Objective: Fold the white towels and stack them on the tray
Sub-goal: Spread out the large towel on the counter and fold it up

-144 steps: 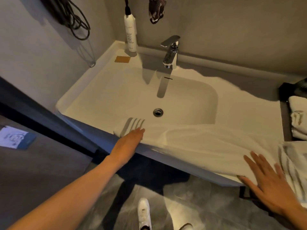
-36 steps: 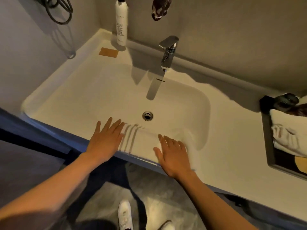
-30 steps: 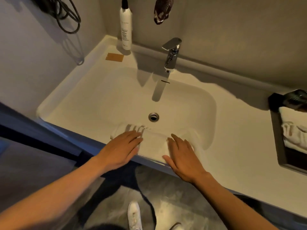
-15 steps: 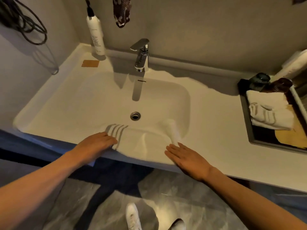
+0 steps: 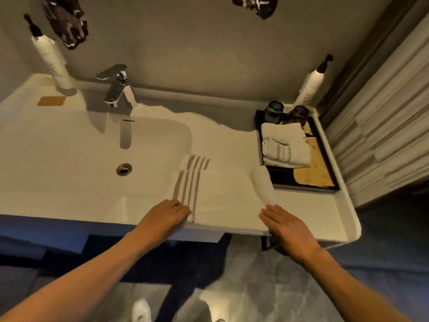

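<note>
The white towel (image 5: 222,196) lies folded on the bench (image 5: 308,212) between the sink basin (image 5: 92,159) and the tray (image 5: 301,182), its right edge touching or overlapping the tray's near-left corner; you cannot tell which. Its white on the white bench washes out the folds; only the grey stripes read clearly. Your left hand (image 5: 164,217) presses flat on its near-left edge, fingers together. Your right hand (image 5: 285,225) lies flat and spread at its near-right corner, gripping nothing. The tray holds two folded towels (image 5: 284,145) stacked, two dark jars (image 5: 274,111) behind, partly hidden.
</note>
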Tool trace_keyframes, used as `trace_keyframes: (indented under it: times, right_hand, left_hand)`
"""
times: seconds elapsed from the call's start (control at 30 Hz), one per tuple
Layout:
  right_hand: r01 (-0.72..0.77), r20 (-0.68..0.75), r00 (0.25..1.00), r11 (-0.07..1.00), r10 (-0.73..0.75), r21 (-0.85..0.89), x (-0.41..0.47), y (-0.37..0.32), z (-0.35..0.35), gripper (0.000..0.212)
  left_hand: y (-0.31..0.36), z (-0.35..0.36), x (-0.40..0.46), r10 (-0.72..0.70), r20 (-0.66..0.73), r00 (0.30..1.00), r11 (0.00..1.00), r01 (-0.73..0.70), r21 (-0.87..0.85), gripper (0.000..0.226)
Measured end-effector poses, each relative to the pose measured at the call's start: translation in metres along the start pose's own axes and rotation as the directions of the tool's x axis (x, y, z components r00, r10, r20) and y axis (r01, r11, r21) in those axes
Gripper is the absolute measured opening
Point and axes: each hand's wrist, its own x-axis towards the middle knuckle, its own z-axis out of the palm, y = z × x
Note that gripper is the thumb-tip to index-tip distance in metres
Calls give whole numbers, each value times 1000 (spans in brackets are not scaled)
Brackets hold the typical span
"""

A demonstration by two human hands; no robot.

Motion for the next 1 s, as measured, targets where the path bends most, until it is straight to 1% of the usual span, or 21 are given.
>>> trace_keyframes:
  times: [0.1, 0.23, 0.27, 0.33, 0.37, 0.4, 0.47, 0.5, 0.53, 0.57, 0.6, 0.63, 0.67, 0.73, 0.77, 0.8, 0.87, 0.93, 1.0]
  right_hand:
    - [-24, 52, 998, 994, 19, 106, -37, 13, 30, 79]
    - [19, 43, 999, 994, -24, 111, -47, 22, 47, 81]
    - [35, 35, 999, 993, -39, 114, -45, 23, 46, 84]
    - [45, 28, 998, 988, -49, 148, -39, 25, 40, 89]
    - [47, 23, 998, 984, -51, 172, -37, 26, 37, 88]
    - [53, 16, 998, 980, -57, 191, -36, 27, 31, 82]
    - [67, -10, 998, 976, -66, 208, -32, 30, 22, 58]
    - [48, -18, 999, 975, -46, 216, -31, 29, 17, 46]
    - [2, -20, 1000, 971, 2, 240, -28, 29, 13, 39]
    - [-71, -22, 996, 951, 81, 300, -26, 26, 8, 36]
    - [-168, -20, 981, 901, 192, 400, -23, 21, 2, 33]
    - [-269, -8, 948, 817, 317, 510, -17, 16, -6, 26]
    - [-344, 14, 906, 719, 422, 604, -10, 12, -12, 18]
    - [-425, 46, 802, 515, 596, 744, 7, 9, -14, 20]
    - [-436, 57, 751, 430, 658, 791, 15, 10, -12, 21]
    - [-427, 55, 712, 369, 700, 825, 21, 12, -11, 19]
    - [-435, 80, 651, 284, 755, 855, 32, 12, -6, 22]
    - [-500, 114, 590, 250, 799, 829, 41, 11, 1, 32]
    - [-570, 145, 538, 231, 830, 789, 48, 9, 10, 34]
  left_hand:
    - [15, 21, -4, -54, 30, 998, 997, 56, -45, 50]
    - [7, 15, -11, -104, 117, 988, 994, 99, 48, 75]
    - [5, 15, -12, -118, 118, 986, 992, 114, 45, 74]
    - [4, 12, -12, -94, 93, 991, 995, 91, 29, 60]
    - [4, 9, -13, -81, 96, 992, 996, 79, 28, 54]
    - [2, 4, -14, -82, 109, 991, 996, 79, 30, 50]
    - [-5, -7, -16, -94, 124, 988, 995, 95, -5, 46]
    - [-9, -12, -17, -104, 117, 988, 992, 111, -57, 45]
    - [-12, -20, -16, -128, 112, 986, 977, 145, -160, 45]
    - [-13, -29, -12, -170, 120, 978, 933, 199, -300, 44]
    - [-14, -38, -8, -215, 150, 965, 864, 260, -432, 40]
    - [-16, -45, 0, -265, 189, 946, 788, 325, -522, 35]
    - [-19, -51, 9, -316, 209, 926, 732, 378, -567, 29]
    - [-27, -55, 27, -432, 227, 873, 621, 470, -627, 21]
    - [-31, -55, 35, -477, 232, 848, 547, 494, -676, 14]
    - [-33, -56, 41, -515, 239, 824, 471, 504, -724, 7]
    - [-41, -52, 57, -587, 245, 771, 376, 528, -761, 10]
    - [-47, -46, 73, -636, 249, 730, 347, 559, -753, 14]
    - [-53, -36, 89, -662, 252, 706, 348, 587, -731, 18]
